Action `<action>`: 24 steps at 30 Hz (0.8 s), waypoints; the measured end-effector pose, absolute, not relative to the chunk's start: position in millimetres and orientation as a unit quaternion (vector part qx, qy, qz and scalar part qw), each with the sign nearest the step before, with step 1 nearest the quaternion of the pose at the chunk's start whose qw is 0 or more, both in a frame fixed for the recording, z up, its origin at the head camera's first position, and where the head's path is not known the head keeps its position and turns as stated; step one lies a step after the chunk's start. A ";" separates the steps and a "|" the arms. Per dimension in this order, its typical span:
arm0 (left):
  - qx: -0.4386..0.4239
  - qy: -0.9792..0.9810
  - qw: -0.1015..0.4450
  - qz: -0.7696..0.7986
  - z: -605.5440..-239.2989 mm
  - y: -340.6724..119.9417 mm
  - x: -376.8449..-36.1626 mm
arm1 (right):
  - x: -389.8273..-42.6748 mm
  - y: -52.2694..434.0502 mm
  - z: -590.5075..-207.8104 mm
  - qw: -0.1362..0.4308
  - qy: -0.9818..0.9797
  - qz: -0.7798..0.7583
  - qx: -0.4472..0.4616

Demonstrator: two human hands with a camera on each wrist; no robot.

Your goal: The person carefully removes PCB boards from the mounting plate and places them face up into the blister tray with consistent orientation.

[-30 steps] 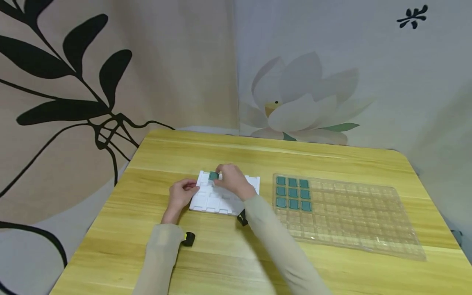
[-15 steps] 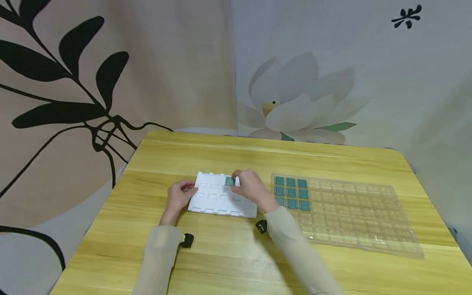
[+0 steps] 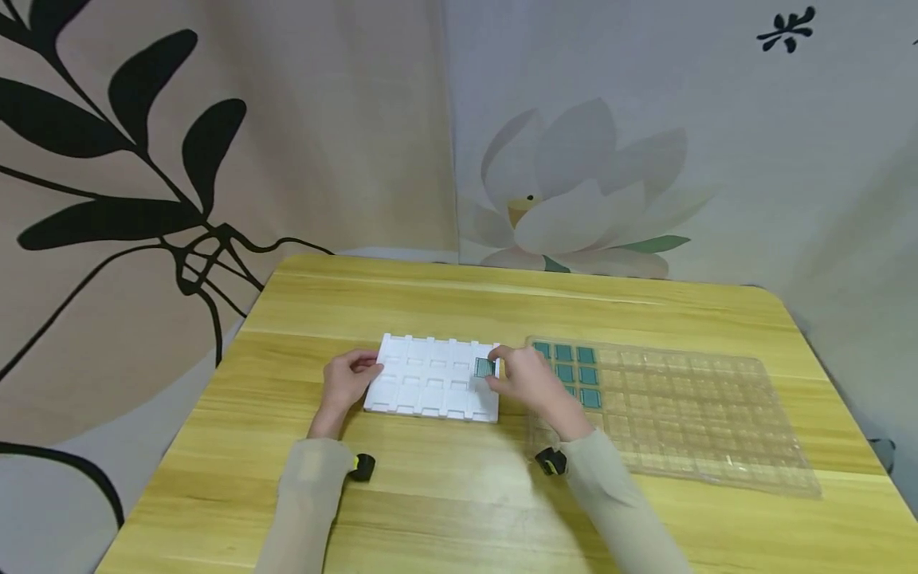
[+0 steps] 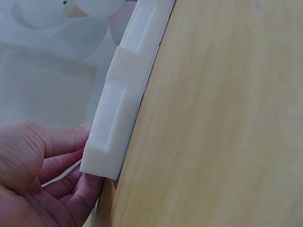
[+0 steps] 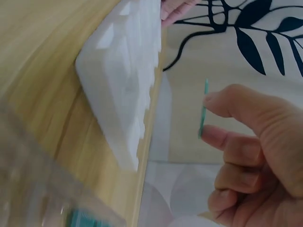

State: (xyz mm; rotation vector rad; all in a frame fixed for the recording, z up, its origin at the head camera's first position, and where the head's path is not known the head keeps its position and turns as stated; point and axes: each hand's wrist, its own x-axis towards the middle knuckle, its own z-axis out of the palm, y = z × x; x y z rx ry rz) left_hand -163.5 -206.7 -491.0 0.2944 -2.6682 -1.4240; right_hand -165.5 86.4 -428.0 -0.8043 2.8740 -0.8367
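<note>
A white tray point(image 3: 423, 387) with shallow square pockets lies on the table in the head view. My left hand point(image 3: 347, 384) grips its left edge; in the left wrist view the thumb point(image 4: 68, 139) is against the tray's corner and fingers reach under it. Between thumb and index finger my right hand point(image 3: 529, 378) pinches a small, thin green chip point(image 3: 484, 367). The chip is over the tray's right end in the head view. Seen edge-on in the right wrist view, the chip point(image 5: 203, 116) is held above the level of the white tray point(image 5: 113, 90), apart from it.
To the right lies a large clear plastic tray point(image 3: 688, 414) with many pockets. Several green chips point(image 3: 588, 376) sit in its left columns, partly hidden by my right hand. The wooden table point(image 3: 430, 494) backs onto a printed curtain point(image 3: 358, 119).
My right hand has carried the chip rightward, from the white tray's far left to its right end. My left hand keeps its hold on the left edge. The head view has shifted slightly.
</note>
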 end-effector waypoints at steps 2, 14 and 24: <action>0.095 -0.876 0.052 -0.469 -491.2 -207.1 -163.7 | -162.3 93.7 -428.6 0.013 0.925 -0.276 -0.259; 0.094 -0.877 0.052 -0.469 -490.2 -206.9 -164.4 | -146.9 140.5 -432.4 -0.009 0.928 -0.287 -0.239; 0.092 -0.876 0.050 -0.471 -490.2 -207.2 -164.4 | -129.4 170.7 -446.9 0.009 0.940 -0.252 -0.228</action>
